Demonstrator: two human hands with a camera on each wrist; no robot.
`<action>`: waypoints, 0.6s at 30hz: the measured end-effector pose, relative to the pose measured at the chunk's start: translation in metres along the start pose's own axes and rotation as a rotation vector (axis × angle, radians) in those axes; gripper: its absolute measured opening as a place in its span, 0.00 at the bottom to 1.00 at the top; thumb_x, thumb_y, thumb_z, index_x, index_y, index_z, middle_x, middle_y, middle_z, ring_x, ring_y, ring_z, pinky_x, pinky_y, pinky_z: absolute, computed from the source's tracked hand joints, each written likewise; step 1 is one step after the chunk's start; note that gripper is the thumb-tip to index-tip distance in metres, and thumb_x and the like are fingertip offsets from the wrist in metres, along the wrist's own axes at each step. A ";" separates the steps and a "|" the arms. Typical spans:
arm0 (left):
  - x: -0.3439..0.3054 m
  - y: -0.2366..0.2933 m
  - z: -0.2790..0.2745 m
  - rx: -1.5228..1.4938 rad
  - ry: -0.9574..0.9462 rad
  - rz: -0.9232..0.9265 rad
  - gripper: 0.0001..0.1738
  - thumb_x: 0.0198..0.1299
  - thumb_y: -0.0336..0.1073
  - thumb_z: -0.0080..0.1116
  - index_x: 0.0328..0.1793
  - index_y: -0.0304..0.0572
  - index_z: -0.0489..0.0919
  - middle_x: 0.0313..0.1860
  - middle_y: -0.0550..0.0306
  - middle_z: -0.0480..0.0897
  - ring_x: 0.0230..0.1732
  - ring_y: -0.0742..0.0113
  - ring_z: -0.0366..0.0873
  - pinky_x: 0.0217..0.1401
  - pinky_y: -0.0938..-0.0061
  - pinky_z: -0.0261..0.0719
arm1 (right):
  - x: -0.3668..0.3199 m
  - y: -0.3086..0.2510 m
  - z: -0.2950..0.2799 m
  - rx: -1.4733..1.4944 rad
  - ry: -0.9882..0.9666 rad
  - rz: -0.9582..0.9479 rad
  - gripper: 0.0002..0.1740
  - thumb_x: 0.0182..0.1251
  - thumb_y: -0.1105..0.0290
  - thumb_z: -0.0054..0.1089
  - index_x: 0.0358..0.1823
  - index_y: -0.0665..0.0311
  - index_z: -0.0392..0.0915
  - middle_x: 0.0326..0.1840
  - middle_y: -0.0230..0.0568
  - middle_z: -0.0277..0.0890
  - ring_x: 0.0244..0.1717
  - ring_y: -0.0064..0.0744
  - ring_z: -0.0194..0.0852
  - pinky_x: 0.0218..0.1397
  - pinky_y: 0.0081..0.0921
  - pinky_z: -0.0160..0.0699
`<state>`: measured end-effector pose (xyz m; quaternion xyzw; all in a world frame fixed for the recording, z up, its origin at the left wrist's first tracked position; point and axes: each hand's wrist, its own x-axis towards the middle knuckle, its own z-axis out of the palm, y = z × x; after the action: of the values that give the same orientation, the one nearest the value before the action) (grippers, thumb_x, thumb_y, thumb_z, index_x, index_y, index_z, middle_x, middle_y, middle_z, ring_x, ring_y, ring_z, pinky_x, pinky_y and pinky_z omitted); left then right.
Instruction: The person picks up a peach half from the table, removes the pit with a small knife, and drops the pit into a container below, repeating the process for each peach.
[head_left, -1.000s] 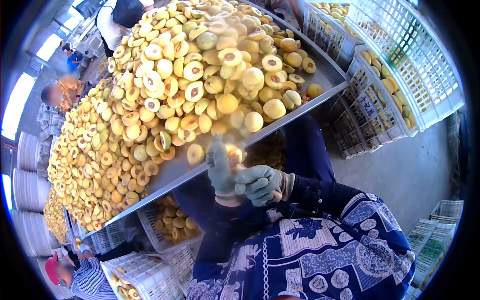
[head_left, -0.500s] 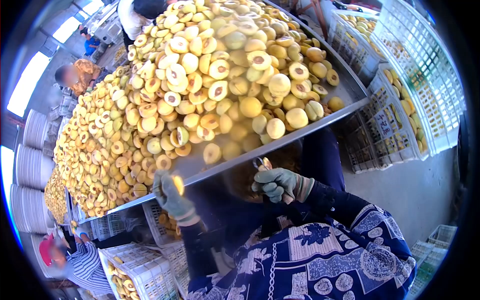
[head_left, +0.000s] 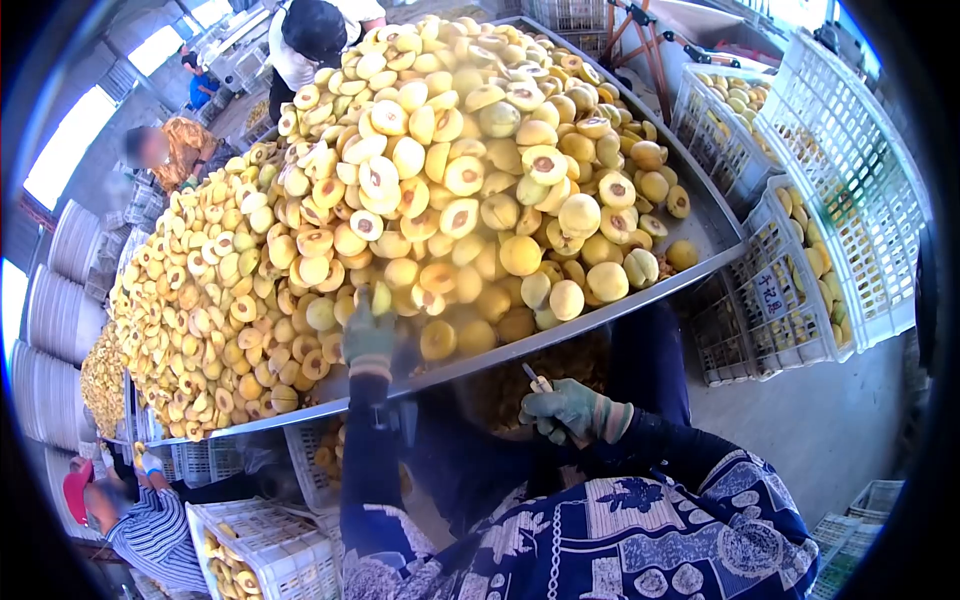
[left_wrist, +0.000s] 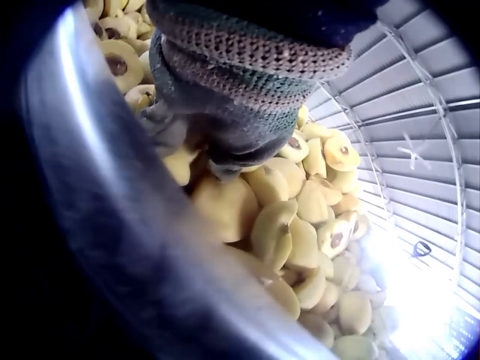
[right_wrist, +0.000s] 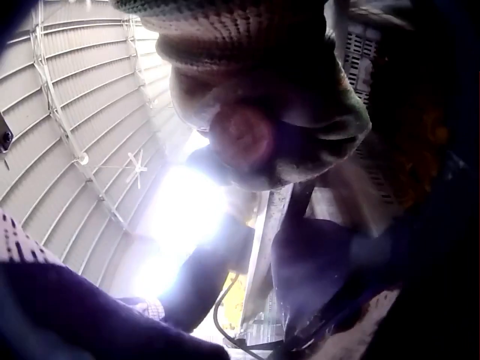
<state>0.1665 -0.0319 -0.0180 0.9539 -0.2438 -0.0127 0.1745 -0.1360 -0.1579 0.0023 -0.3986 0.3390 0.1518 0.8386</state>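
Observation:
My gloved left hand [head_left: 369, 335] reaches over the tray rim into the heap of halved yellow peaches [head_left: 460, 215]. Its thumb and fingers close around a greenish-yellow peach half [head_left: 381, 298]. In the left wrist view, the left hand [left_wrist: 232, 112] points down among the fruit, fingertips partly hidden. My gloved right hand [head_left: 570, 410] is in front of the tray, above my lap, gripping a small pitting tool [head_left: 537, 378] with a thin metal tip. Seen from the right wrist, curled fingers of the right hand [right_wrist: 300, 135] surround the round end of its handle [right_wrist: 241, 135].
The metal tray's rim [head_left: 560, 338] runs between me and the heap. White plastic crates [head_left: 785, 290] of fruit stand at the right, and another crate [head_left: 265, 555] is at lower left. Several people work around the tray, including one in a striped shirt [head_left: 170, 535].
My left hand parted from the right with a peach half, swung left past the rim, then reached up into the heap. My right hand keeps its tool and has shifted little. The head view has turned.

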 end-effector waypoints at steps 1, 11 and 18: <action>-0.009 -0.010 0.004 -0.036 0.063 0.087 0.35 0.54 0.47 0.56 0.69 0.47 0.66 0.53 0.38 0.77 0.52 0.46 0.76 0.56 0.61 0.73 | -0.003 -0.008 0.004 -0.071 0.012 -0.037 0.18 0.57 0.58 0.59 0.33 0.69 0.75 0.18 0.36 0.68 0.13 0.24 0.64 0.14 0.20 0.62; -0.121 0.082 -0.024 -0.737 0.022 0.723 0.31 0.50 0.21 0.48 0.65 0.35 0.69 0.59 0.45 0.74 0.52 0.53 0.77 0.54 0.67 0.76 | 0.030 -0.041 0.031 -0.120 0.060 -0.626 0.17 0.64 0.56 0.60 0.38 0.64 0.76 0.20 0.34 0.74 0.14 0.22 0.68 0.14 0.20 0.66; -0.134 0.117 -0.016 -1.610 -0.418 -0.112 0.26 0.71 0.44 0.37 0.65 0.30 0.66 0.56 0.47 0.73 0.50 0.63 0.73 0.54 0.71 0.73 | 0.001 -0.039 0.025 -0.004 -0.047 -0.447 0.13 0.65 0.59 0.58 0.38 0.63 0.76 0.20 0.32 0.74 0.16 0.20 0.69 0.16 0.18 0.67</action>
<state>-0.0035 -0.0597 0.0287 0.5264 -0.1396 -0.3685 0.7534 -0.1041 -0.1637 0.0351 -0.4617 0.2223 -0.0282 0.8583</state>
